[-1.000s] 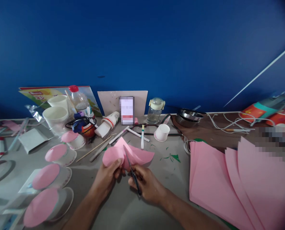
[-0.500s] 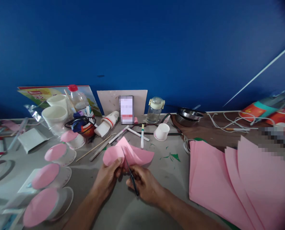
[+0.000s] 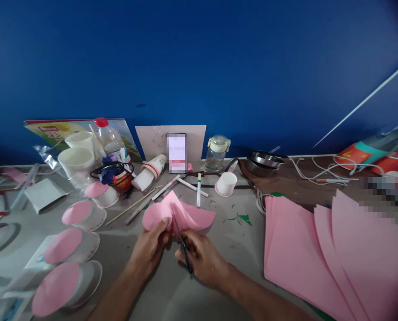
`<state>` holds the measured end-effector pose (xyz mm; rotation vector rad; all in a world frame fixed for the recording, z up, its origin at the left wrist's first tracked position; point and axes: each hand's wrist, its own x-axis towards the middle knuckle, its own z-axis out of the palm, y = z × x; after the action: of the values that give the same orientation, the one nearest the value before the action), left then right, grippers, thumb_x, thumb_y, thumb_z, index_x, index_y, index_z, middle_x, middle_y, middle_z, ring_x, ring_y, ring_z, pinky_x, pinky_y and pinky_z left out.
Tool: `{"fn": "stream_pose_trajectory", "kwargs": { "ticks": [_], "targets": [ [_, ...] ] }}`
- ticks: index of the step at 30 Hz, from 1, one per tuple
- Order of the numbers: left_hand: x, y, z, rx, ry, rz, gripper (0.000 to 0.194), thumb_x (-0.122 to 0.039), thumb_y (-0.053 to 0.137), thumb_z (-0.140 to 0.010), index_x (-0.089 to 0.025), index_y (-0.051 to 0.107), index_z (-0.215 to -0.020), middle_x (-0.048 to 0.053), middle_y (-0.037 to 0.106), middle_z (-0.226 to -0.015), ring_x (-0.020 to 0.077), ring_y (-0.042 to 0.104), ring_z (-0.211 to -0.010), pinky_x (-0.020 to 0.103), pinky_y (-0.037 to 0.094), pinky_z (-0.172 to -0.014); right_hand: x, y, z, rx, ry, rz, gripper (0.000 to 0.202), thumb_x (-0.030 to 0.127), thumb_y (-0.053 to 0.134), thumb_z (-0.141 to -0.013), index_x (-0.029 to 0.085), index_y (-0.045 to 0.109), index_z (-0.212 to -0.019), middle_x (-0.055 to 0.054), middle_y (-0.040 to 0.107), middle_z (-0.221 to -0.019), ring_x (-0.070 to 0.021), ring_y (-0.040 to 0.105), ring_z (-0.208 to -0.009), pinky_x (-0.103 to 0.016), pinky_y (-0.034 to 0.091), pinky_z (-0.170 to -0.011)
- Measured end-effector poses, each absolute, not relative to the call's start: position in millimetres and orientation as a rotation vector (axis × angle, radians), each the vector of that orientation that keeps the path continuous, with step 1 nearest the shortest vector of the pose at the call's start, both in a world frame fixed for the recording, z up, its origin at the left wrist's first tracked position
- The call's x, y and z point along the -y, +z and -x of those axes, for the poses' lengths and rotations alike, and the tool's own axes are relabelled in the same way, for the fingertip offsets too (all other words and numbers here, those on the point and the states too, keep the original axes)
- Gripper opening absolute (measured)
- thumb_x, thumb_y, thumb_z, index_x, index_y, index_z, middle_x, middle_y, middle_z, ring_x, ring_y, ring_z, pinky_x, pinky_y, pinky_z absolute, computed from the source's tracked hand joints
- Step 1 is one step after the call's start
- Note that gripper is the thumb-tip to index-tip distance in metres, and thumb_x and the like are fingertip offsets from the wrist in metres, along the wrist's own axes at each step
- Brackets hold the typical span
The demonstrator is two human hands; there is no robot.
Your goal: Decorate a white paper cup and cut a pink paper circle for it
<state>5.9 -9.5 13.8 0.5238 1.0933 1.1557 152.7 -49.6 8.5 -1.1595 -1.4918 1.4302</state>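
A sheet of pink paper (image 3: 197, 216), partly cut, is pinched in my left hand (image 3: 152, 245) by a rounded flap on its left side. My right hand (image 3: 202, 254) is closed round the black handles of a pair of scissors (image 3: 184, 252). Their blades point up and away from me and lie against the paper along the cut, just right of my left thumb. The fingers of my left hand under the sheet are partly hidden. To the left stand several paper cups with pink paper discs (image 3: 63, 244) on them.
Pink sheets (image 3: 292, 245) are stacked at the right. Behind the hands lie markers (image 3: 199, 189), a white paper cup (image 3: 226, 183) and green paper scraps (image 3: 244, 219). A phone (image 3: 176, 154), a glass jar (image 3: 216, 154) and stacked cups (image 3: 76, 158) stand near the blue wall.
My left hand and the rounded paper flap have shifted slightly left. The scissors have tilted a little, their handle end moving slightly left.
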Motion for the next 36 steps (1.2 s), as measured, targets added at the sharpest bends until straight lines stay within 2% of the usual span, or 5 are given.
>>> {"fn": "stream_pose_trajectory", "kwargs": {
  "ticks": [9,13,19,26,36],
  "targets": [
    [11,17,-5,-1.091,1.113,-0.508,0.038,-0.048,0.079,-0.061,-0.013,0.064,-0.061,0.0,0.058,-0.05,0.0117,0.053,-0.047,0.023,0.044,-0.046,44,10,-158,1.376,1.543,1.074,0.017,0.034,0.061,-0.081,0.018,0.054,-0.082,0.006,0.042,-0.062,-0.0079,0.036,-0.054,-0.02,0.032,-0.05],
    [8,19,-2,-1.044,1.133,-0.538,0.043,-0.055,0.074,-0.065,-0.014,0.066,-0.066,0.001,0.062,-0.054,0.0122,0.054,-0.048,0.024,0.045,-0.049,40,12,-167,1.62,1.23,1.327,0.016,0.032,0.058,-0.082,0.018,0.055,-0.076,0.004,0.047,-0.059,-0.0098,0.043,-0.053,-0.021,0.034,-0.051],
    [11,20,-3,-1.061,1.127,-0.667,0.046,-0.057,0.073,-0.065,-0.011,0.066,-0.066,0.003,0.063,-0.057,0.0116,0.05,-0.045,0.025,0.041,-0.046,33,8,-181,1.913,0.737,1.708,0.049,0.028,0.057,-0.082,0.011,0.052,-0.128,-0.012,0.073,-0.086,-0.0236,0.067,-0.076,-0.031,0.049,-0.07],
    [13,17,-3,-1.04,1.141,-0.746,0.042,-0.052,0.075,-0.063,-0.011,0.066,-0.069,0.003,0.063,-0.06,0.0107,0.049,-0.045,0.026,0.043,-0.047,29,13,-185,2.015,0.557,1.761,0.056,0.022,0.06,-0.078,0.014,0.049,-0.132,-0.015,0.064,-0.122,-0.028,0.061,-0.109,-0.036,0.045,-0.093],
    [15,21,-1,-1.002,1.174,-0.768,0.037,-0.047,0.076,-0.062,-0.012,0.063,-0.064,0.003,0.063,-0.058,0.0096,0.048,-0.046,0.025,0.045,-0.052,34,38,-177,2.148,0.408,1.927,0.045,0.033,0.058,-0.083,0.014,0.057,-0.123,-0.017,0.068,-0.109,-0.0298,0.065,-0.097,-0.034,0.046,-0.08]
  ]
}}
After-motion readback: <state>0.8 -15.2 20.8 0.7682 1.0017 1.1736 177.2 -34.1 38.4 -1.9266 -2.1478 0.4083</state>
